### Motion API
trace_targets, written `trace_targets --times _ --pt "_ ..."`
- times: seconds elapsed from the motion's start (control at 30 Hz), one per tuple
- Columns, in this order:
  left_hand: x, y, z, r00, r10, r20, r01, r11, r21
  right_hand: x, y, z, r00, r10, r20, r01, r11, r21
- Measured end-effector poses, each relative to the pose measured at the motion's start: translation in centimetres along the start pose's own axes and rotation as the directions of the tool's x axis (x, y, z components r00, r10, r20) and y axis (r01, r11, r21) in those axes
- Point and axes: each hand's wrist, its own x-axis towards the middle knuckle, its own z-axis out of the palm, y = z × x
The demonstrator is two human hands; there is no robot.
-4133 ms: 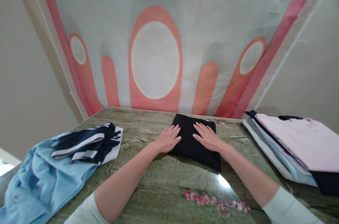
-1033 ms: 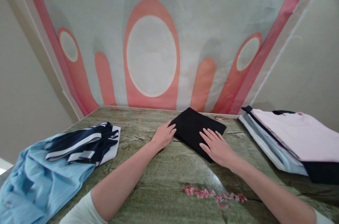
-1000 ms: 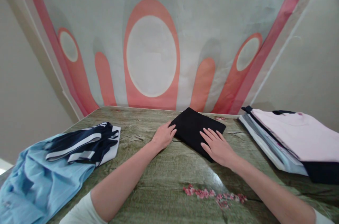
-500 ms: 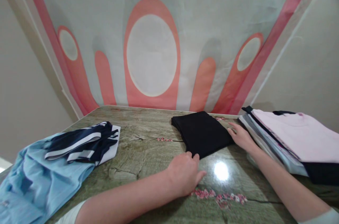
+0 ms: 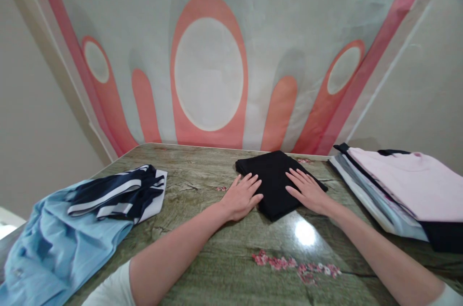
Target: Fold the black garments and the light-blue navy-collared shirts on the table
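Two bare hands are seen from above, palms down and opened out, at a folded black garment [image 5: 272, 183] placed near the far edge of a wood-patterned table [image 5: 195, 267], a little right of centre. By the left hand [image 5: 242, 196], the garment's left side is touched with the fingertips; the fingers are extended and slightly parted, and nothing is gripped. By the right hand [image 5: 306, 191], part of the garment's right side is covered; its fingers are likewise stretched out, with nothing clasped. The garment is folded into a compact, angular packet, with layered edges shown at its far left corner. Both forearms are reached forward over the table, and pale sleeves [image 5: 112, 286] are worn.

On the left of the table, a light blue garment [image 5: 54, 238] is loosely crumpled and partly cut off by the edge of the view. Across it, a navy garment with white stripes [image 5: 125, 193] is heaped, and white fabric [image 5: 152, 209] is shown beneath. On the right, a stack of folded clothes [image 5: 379, 204] is topped by a pale pink top [image 5: 408, 180]. Pink blossoms [image 5: 277, 261] are printed on the table's near part, and a bright light [image 5: 305, 232] is reflected near the black garment. Behind, a grey wall covering [image 5: 289, 6] is decorated with coral shapes [image 5: 207, 4] and white ovals [image 5: 209, 74].
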Motion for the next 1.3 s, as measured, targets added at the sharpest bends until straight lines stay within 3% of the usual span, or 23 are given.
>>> trace_targets --times 0.23,0.43,0.6,0.77,0.9,1.03,1.3 --pt "0.7 -3.4 0.6 0.976 -0.119 -0.184 0.110 0.992 -0.062 0.1 -0.9 -0.4 0.998 -0.020 -0.062 0.024 0.997 0.069" --pt "1.4 -5.1 -0.1 0.945 -0.116 -0.306 0.057 0.979 -0.196 -0.4 -4.6 -2.0 0.973 -0.179 -0.147 0.216 0.930 0.297" --pt "3.3 -7.1 -0.7 0.948 -0.046 -0.316 -0.014 0.983 -0.185 0.0 -8.6 -3.7 0.957 -0.209 -0.201 0.278 0.861 0.427" --pt "4.2 -9.8 0.0 0.942 -0.078 -0.327 -0.005 0.969 -0.246 2.7 -11.5 -3.2 0.984 -0.093 -0.152 0.155 0.868 0.472" --pt "4.2 -10.9 0.8 0.929 -0.147 -0.340 0.027 0.942 -0.334 5.1 -13.0 -2.5 0.993 0.005 -0.115 0.038 0.930 0.365" --pt "4.8 -11.7 0.8 0.933 -0.224 -0.281 0.091 0.904 -0.418 6.4 -13.8 -2.5 0.994 0.101 -0.051 -0.084 0.960 0.269" --pt "5.7 -12.5 0.4 0.954 -0.181 -0.239 0.060 0.896 -0.439 7.0 -13.9 -2.0 0.988 0.149 -0.029 -0.139 0.963 0.229"
